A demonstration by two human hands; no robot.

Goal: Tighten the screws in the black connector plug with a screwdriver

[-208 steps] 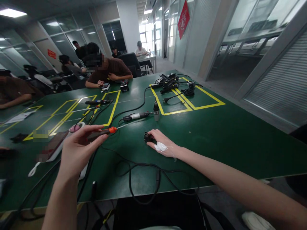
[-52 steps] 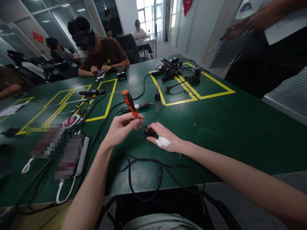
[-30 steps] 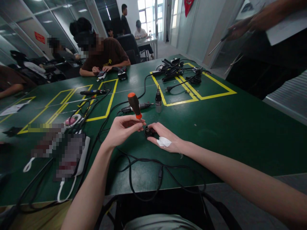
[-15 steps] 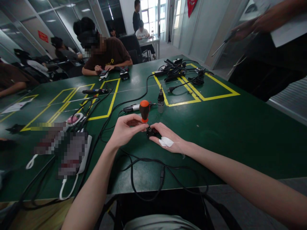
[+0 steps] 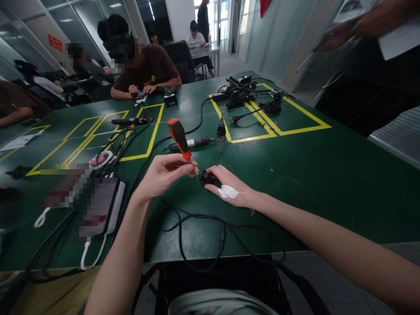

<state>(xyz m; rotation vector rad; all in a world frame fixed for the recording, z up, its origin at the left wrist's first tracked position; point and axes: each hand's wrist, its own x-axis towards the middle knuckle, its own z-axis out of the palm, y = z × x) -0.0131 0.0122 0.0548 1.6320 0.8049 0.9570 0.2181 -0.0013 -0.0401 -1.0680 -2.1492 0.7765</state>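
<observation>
**A:** What did the left hand (image 5: 164, 173) have?

**B:** Its grip was closed on a screwdriver (image 5: 180, 140) with a black and orange handle. The fingertips pinched it low down, where the orange collar met the shaft, and the handle leaned up and away to the left. The thin shaft ran down toward a small black connector (image 5: 206, 176) on the table (image 5: 311, 175).

**A:** Was the tip in the connector?

**B:** I could not tell. The tip ended just beside its round metal opening, on the left.

**A:** And the right hand (image 5: 229, 188)?

**B:** It lay palm down on the table, a white dressing on its back, with the fingers closed around the connector and pinning it to the green surface. The connector sat between the two hands, near the front edge.

**A:** What was around them?

**B:** A black cable (image 5: 197, 227) looped across the table just in front of the hands and dropped over the edge. Behind them lay a silver and black tool (image 5: 188, 143) on its side, and next to it a small metal plug (image 5: 221, 135) stood upright by a yellow tape line (image 5: 288, 130). Farther back sat a tangle of black leads (image 5: 239, 89). A person in a brown shirt (image 5: 154, 72) leaned on the far side.
</observation>
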